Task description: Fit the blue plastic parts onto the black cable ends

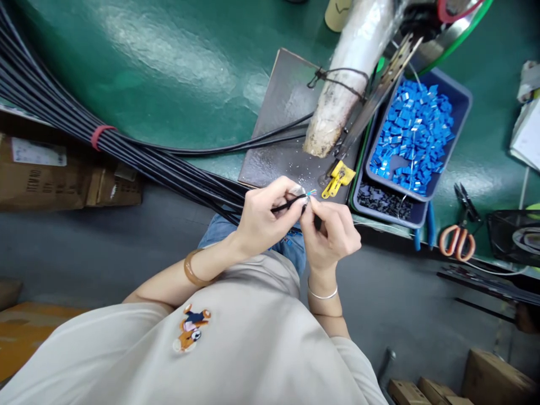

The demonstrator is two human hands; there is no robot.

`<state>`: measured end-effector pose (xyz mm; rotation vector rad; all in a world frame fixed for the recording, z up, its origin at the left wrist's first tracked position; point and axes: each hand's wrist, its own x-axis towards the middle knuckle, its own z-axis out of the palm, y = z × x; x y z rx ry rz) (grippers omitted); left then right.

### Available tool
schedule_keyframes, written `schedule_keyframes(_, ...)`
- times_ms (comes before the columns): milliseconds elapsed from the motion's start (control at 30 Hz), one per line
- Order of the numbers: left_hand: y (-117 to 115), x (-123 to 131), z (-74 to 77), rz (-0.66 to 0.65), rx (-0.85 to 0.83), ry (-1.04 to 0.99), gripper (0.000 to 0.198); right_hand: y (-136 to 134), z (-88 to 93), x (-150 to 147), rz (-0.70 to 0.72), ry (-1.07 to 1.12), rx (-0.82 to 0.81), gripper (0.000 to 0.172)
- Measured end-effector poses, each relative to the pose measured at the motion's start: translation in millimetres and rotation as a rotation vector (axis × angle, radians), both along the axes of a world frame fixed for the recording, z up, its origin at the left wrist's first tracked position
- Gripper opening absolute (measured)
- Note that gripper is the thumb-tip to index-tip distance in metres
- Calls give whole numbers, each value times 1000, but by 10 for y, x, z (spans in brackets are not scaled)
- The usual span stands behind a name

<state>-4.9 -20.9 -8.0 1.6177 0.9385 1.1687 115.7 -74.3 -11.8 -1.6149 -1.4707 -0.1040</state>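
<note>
Gripping a black cable (289,203) in the closed left hand (262,218), and pinching with the right hand (331,232) at the base of the thin coloured wires (313,193) at its tip. Facing a yellow tool (338,178) just beyond and right of the fingertips, on a dark board (291,84) strewn with pale scraps. Hemmed in farther beyond by a white wrapped post (346,84) slanting over that board. Flanked on the right by a bin (463,107) of blue pieces (415,132); farther right, by an orange-handled tool (454,243). Crowded on the left by a thick cable bundle (54,95) bound with a red tie (100,136).
</note>
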Motion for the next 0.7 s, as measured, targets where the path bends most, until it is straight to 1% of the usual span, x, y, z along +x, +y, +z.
schedule_keyframes(33,48,-48,15,-68,-135,-68,9,-32,28,34,25,-45,-9,11)
schedule_keyframes(100,201,-169,64,-282,-364,-173,13,-124,146,129,70,-26,-9,12)
schedule_keyframes(133,300,-232,98,-435,-433,-171,15,-179,234,186,73,9,18,14)
schedule_keyframes(167,408,-286,140,-619,-492,-129,18,-233,335,249,60,23,55,16)
schedule_keyframes(200,516,-327,189,-827,-514,-84,18,-281,441,318,18,4,77,17)
schedule_keyframes(233,614,-349,246,-1012,-500,-47,14,-318,541,393,-59,-23,63,18)
schedule_keyframes(267,694,-350,311,-1219,-443,-9,10,-339,628,477,-154,-52,19,17)
schedule_keyframes(300,747,-335,380,-1422,-355,39,10,-343,691,569,-236,-106,-23,17)
schedule_keyframes(333,769,-307,453,-1585,-244,107,13,-330,725,669,-271,-167,-93,18)
schedule_keyframes(367,756,-275,525,-1677,-120,179,15,-302,730,775,-268,-219,-213,18)
schedule_keyframes(400,712,-245,592,-1693,9,258,17,-263,708,883,-241,-267,-309,18)
schedule_keyframes(433,640,-223,651,-1641,154,372,21,-217,663,985,-221,-303,-341,19)
schedule_keyframes(467,549,-212,698,-1514,309,493,25,-168,604,1077,-206,-310,-396,19)
schedule_keyframes(533,343,-222,752,-1212,605,719,27,-71,474,1206,-202,-305,-440,18)
schedule_keyframes(600,160,-248,752,-907,824,812,28,11,370,1253,-210,-302,-457,15)
schedule_keyframes(633,88,-257,730,-803,885,835,28,45,334,1250,-215,-311,-462,14)
schedule_keyframes(667,32,-259,694,-699,911,826,27,75,310,1236,-222,-323,-467,13)
schedule_keyframes(700,-11,-253,643,-595,902,781,25,100,296,1218,-227,-337,-474,13)
